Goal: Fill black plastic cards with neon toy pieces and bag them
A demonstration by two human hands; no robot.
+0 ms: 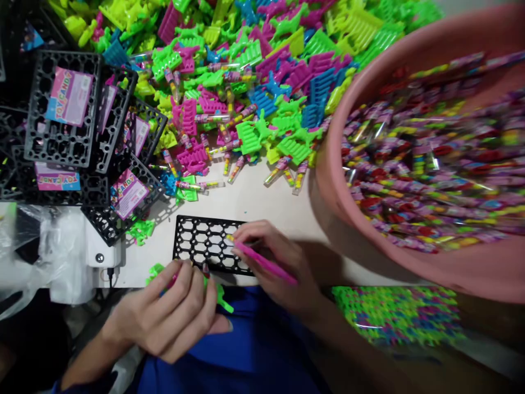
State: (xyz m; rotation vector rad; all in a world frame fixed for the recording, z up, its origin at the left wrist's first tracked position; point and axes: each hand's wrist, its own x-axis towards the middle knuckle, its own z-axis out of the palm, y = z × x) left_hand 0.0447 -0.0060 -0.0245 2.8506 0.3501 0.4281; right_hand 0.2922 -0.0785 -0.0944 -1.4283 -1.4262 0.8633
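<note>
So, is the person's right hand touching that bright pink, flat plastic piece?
Touching: the head view shows the right hand holding the bright pink, flat plastic piece, gripped with no gap between them.

The black tray (211,219) is smooth plastic with slight sheen; the toy pieces (248,137), glossy moulded plastic; the tub (329,169), smooth matt plastic; the bag (69,276), crinkled transparent film; the garment (229,350), matt cloth

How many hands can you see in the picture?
2. The left hand is low in the middle, around a green toy; the right hand is by the black tray, holding a pink piece. No others show.
</note>
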